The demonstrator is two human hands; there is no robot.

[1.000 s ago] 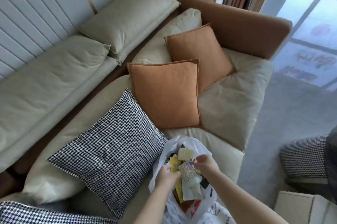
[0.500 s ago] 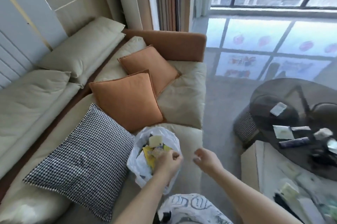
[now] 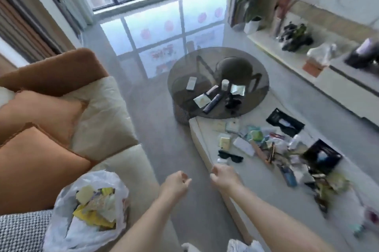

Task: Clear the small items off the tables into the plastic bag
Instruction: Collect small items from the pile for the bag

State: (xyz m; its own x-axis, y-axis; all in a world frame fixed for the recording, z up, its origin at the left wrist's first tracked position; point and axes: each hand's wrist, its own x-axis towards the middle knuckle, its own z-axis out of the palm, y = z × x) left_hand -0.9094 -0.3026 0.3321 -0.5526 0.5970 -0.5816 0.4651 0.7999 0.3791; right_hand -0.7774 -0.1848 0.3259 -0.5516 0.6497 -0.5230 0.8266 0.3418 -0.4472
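Both hands are held out in front with nothing in them. The left hand (image 3: 176,185) has its fingers curled loosely in, and so does the right hand (image 3: 224,176), which is near the edge of the low white surface (image 3: 207,149). The plastic bag (image 3: 86,217) sits on the sofa (image 3: 114,120) to the left, mouth open, already part full of paper bits. Many small things lie in a messy pile on the white surface: black sunglasses (image 3: 230,157), a yellow packet (image 3: 225,142), a white box (image 3: 244,146) and more. More lie on the round glass surface (image 3: 178,71) farther off, like a little white bottle (image 3: 225,84) and a dark tube (image 3: 212,103). The bag looks soft and floppy, so it could tip and spill on the sofa. It is well apart from the pile, so things could drop on the floor on the way. The bottle might roll off the glass if bumped.
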